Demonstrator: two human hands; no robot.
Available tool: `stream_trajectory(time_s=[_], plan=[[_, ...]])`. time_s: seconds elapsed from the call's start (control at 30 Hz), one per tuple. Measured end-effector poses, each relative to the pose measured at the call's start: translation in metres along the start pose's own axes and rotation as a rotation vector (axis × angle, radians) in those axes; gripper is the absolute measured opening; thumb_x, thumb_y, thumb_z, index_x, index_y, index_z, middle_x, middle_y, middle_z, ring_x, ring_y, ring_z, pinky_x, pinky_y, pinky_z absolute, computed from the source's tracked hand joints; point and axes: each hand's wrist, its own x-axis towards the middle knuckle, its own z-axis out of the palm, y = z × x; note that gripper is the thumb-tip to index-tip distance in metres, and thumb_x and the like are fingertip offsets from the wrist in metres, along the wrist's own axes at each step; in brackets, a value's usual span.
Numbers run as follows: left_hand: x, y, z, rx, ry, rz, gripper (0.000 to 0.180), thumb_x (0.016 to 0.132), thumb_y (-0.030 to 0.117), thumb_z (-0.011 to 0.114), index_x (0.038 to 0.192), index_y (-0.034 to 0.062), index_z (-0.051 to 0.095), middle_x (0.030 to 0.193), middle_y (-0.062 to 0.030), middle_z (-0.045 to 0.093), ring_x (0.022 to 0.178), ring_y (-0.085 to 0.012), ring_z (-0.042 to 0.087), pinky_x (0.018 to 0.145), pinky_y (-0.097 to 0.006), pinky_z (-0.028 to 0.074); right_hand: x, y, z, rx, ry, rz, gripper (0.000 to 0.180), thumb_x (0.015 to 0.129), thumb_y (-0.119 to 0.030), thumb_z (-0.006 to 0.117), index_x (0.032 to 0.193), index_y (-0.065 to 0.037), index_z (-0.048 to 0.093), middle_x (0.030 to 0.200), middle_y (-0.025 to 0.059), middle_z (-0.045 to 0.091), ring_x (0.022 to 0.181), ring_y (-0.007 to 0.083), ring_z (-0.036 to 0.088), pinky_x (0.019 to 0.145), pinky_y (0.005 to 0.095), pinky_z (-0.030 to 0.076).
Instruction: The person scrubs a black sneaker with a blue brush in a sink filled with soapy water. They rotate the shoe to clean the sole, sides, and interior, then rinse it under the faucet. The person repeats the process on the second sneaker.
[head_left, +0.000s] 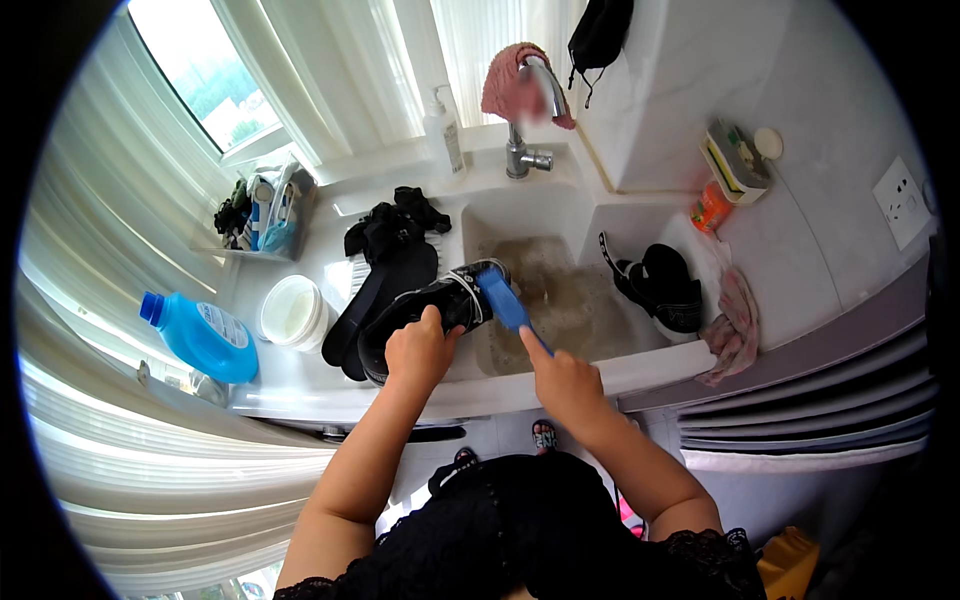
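A black shoe with white trim (406, 310) lies at the left rim of the sink (520, 208), its one end reaching over the basin. My left hand (420, 350) is closed around it and presses it down. In my right hand (566, 385) is the handle of a blue scrubbing brush (502, 299), whose head rests against the shoe's end above the water. Murky brown water (560, 300) stands in the basin. Black insoles (405, 272) lie beside the shoe on the ribbed washboard area, with a bunched black cloth-like item (395, 228) behind them.
A second black shoe (668, 287) sits on the sink's right side, near a pinkish rag (735, 325). Leftward stand a white tub (294, 312), a blue detergent bottle (205, 338) and a clear bin (265, 215). Behind are a pump bottle (443, 140) and a faucet (518, 158) draped with a pink cloth (505, 90).
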Motion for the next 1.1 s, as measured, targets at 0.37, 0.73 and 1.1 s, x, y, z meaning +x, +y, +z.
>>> stream_trajectory(time_s=[0.37, 0.73, 1.1], plan=[[0.003, -0.001, 0.006, -0.036, 0.046, -0.015, 0.040, 0.080, 0.042, 0.068, 0.080, 0.0068, 0.048, 0.064, -0.0179, 0.063, 0.062, -0.0399, 0.063, 0.056, -0.048, 0.050, 0.024, 0.026, -0.029, -0.002, -0.031, -0.154, 0.044, 0.093, -0.020, 0.047, 0.137, -0.022, 0.045, 0.080, 0.0167, 0.065, 0.075, 0.0352, 0.065, 0.065, 0.0464, 0.052], [0.004, -0.002, 0.009, -0.030, 0.031, -0.046, 0.040, 0.081, 0.042, 0.066, 0.082, 0.0067, 0.048, 0.066, -0.0177, 0.064, 0.064, -0.0397, 0.064, 0.056, -0.048, 0.050, 0.039, 0.026, -0.017, 0.263, 0.199, 0.010, 0.042, 0.094, -0.024, 0.046, 0.137, -0.023, 0.045, 0.083, 0.0182, 0.066, 0.076, 0.0391, 0.063, 0.068, 0.0494, 0.050], [0.002, 0.002, 0.010, -0.029, 0.094, -0.012, 0.040, 0.081, 0.041, 0.067, 0.085, 0.0062, 0.049, 0.067, -0.0171, 0.064, 0.066, -0.0391, 0.064, 0.059, -0.047, 0.049, 0.045, 0.025, 0.016, 0.445, 0.257, -0.007, 0.042, 0.093, -0.024, 0.049, 0.135, -0.019, 0.048, 0.083, 0.0243, 0.064, 0.077, 0.0443, 0.061, 0.070, 0.0525, 0.048]])
